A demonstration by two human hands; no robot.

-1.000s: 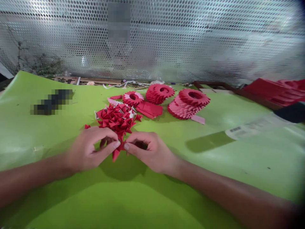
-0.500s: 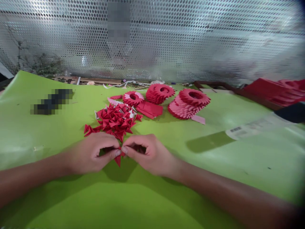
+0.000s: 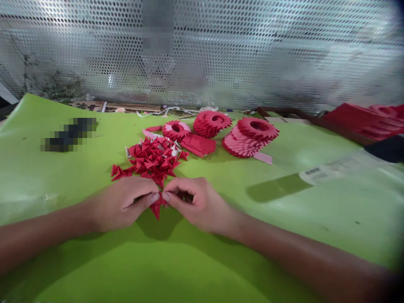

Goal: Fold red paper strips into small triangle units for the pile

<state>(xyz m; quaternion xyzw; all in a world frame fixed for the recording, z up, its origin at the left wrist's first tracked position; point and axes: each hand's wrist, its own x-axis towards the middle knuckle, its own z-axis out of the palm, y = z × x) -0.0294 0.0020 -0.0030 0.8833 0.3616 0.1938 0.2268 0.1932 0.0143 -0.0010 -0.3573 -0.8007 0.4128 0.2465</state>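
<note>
Between my two hands, small folded red paper pieces (image 3: 157, 209) are pinched at the fingertips, one point hanging down. My left hand (image 3: 126, 202) closes thumb and finger on their left side. From the right, my right hand (image 3: 197, 202) pinches them the same way, its thumb close to the left one. Just beyond my hands lies a heap of folded red triangles (image 3: 153, 158), a few with white faces. How the held pieces join is partly hidden by my fingers.
Behind the heap stand a small red and pink ring (image 3: 176, 130), a red ring stack (image 3: 212, 123) and a taller pink and red stack (image 3: 249, 136). Flat red papers (image 3: 198, 144) lie between. A clear packet (image 3: 334, 167) rests at right on the green table (image 3: 202, 269).
The thumbs have shifted slightly on the held paper, and a bit more of the red shows between them. The left hand's finger gap has narrowed.
</note>
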